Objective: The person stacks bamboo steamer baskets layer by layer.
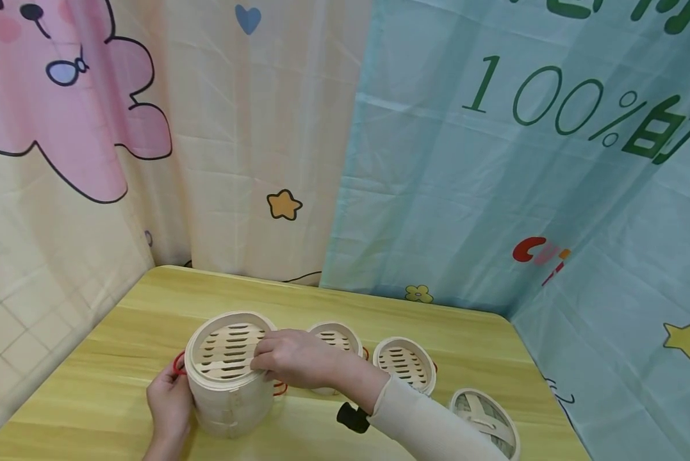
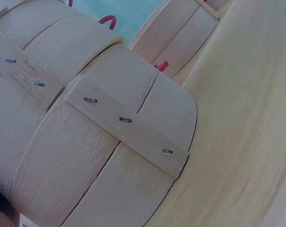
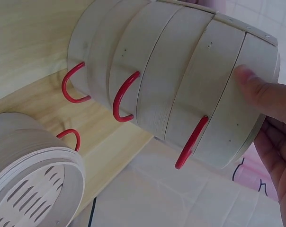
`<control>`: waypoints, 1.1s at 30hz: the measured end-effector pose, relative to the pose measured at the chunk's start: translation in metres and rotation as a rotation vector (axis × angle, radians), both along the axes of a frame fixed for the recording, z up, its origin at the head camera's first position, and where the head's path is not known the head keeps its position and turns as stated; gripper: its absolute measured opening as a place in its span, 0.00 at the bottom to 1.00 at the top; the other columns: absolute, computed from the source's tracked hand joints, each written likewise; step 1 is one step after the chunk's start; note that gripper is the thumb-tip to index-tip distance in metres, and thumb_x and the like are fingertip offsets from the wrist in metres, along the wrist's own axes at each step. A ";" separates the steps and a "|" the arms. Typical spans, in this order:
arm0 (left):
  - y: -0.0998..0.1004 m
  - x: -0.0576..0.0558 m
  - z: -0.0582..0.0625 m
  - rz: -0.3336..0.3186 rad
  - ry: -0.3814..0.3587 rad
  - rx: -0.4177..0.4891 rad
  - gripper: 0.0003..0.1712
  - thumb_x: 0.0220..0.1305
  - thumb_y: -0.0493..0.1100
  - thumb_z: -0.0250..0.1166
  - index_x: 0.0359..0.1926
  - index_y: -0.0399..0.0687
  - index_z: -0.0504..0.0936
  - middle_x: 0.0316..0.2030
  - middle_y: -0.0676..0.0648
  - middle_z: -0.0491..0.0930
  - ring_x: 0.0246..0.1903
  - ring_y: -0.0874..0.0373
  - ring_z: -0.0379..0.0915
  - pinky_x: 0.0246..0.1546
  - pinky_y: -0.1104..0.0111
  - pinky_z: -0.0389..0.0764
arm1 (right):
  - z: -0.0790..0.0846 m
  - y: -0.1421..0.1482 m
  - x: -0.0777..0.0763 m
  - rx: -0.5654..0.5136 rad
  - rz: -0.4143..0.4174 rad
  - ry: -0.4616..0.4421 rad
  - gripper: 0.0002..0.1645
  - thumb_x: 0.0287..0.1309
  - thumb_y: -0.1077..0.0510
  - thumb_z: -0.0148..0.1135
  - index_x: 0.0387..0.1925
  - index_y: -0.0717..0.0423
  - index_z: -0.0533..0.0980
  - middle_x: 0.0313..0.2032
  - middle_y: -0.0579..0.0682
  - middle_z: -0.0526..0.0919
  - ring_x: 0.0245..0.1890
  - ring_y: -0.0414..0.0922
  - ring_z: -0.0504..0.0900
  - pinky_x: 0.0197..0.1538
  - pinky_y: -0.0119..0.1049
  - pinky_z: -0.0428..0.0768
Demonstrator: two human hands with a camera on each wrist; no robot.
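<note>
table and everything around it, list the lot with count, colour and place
Table: 1, yellow wood grain, across the lower head view
Steamer stack: 1, pale, on the table's left
Separate steamers: 2, pale, right of the stack
Handles: 4 in the right wrist view, red; three on the stack, one on a separate steamer
Lid: 1, pale rim and strap, lower right of the head view
Curtains: at least 2, cream left, pale blue right, behind the table
Curtain prints: several, including pink bear, green lettering, yellow star
Device: 1, black, at the right wrist
Sleeve: 1, off-white, right arm
Left hand: 1, bare, at the stack's left side
Right hand: 1, bare, pinching the stack's top rim
</note>
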State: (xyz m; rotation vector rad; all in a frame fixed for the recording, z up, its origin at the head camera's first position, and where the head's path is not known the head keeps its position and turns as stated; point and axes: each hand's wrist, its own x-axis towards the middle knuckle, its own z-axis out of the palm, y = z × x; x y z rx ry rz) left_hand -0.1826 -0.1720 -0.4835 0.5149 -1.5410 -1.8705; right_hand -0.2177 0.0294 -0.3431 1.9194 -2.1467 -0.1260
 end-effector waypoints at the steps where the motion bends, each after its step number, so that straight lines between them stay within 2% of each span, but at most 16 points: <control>1: 0.000 0.000 0.000 -0.002 0.008 0.014 0.33 0.53 0.19 0.51 0.20 0.69 0.78 0.19 0.68 0.76 0.23 0.77 0.70 0.24 0.86 0.71 | 0.000 0.000 0.000 -0.004 0.001 -0.004 0.12 0.49 0.57 0.68 0.39 0.50 0.80 0.38 0.42 0.80 0.43 0.39 0.74 0.52 0.22 0.67; 7: 0.000 -0.001 0.000 -0.012 0.009 0.027 0.31 0.56 0.22 0.53 0.21 0.70 0.78 0.18 0.67 0.76 0.21 0.76 0.71 0.23 0.85 0.71 | -0.001 -0.002 0.001 -0.027 0.007 -0.007 0.13 0.49 0.57 0.69 0.39 0.50 0.80 0.38 0.42 0.80 0.42 0.38 0.75 0.51 0.22 0.67; 12: 0.000 -0.001 0.000 -0.026 0.032 0.073 0.29 0.57 0.23 0.53 0.21 0.67 0.80 0.19 0.66 0.77 0.22 0.75 0.72 0.23 0.85 0.72 | -0.003 -0.004 0.002 -0.033 0.014 0.004 0.14 0.48 0.55 0.69 0.39 0.50 0.80 0.37 0.41 0.80 0.41 0.38 0.75 0.50 0.22 0.68; 16: 0.000 0.000 0.000 -0.028 0.012 0.048 0.26 0.58 0.25 0.55 0.24 0.65 0.80 0.20 0.68 0.77 0.23 0.76 0.73 0.24 0.85 0.73 | -0.003 -0.005 0.003 -0.029 0.007 0.003 0.14 0.48 0.54 0.69 0.40 0.50 0.80 0.37 0.41 0.80 0.40 0.38 0.74 0.48 0.22 0.69; 19: 0.001 0.000 0.000 -0.025 -0.004 0.025 0.26 0.59 0.26 0.56 0.25 0.68 0.79 0.21 0.70 0.76 0.25 0.77 0.73 0.26 0.85 0.73 | -0.004 -0.005 0.003 -0.031 0.003 0.002 0.14 0.49 0.54 0.68 0.40 0.51 0.80 0.37 0.41 0.80 0.40 0.38 0.74 0.48 0.22 0.69; 25: 0.002 0.001 0.001 -0.027 0.009 0.039 0.25 0.59 0.27 0.57 0.26 0.69 0.78 0.22 0.69 0.77 0.26 0.76 0.73 0.27 0.85 0.74 | -0.004 -0.004 0.002 -0.042 0.006 -0.001 0.13 0.49 0.55 0.68 0.39 0.51 0.80 0.37 0.42 0.79 0.39 0.38 0.74 0.48 0.22 0.69; 33: -0.001 0.001 0.000 -0.029 -0.015 0.026 0.22 0.59 0.30 0.59 0.26 0.69 0.78 0.22 0.70 0.77 0.26 0.75 0.73 0.28 0.85 0.73 | -0.004 -0.005 0.004 -0.046 0.006 -0.002 0.13 0.49 0.55 0.68 0.39 0.51 0.79 0.37 0.42 0.79 0.39 0.38 0.74 0.47 0.22 0.69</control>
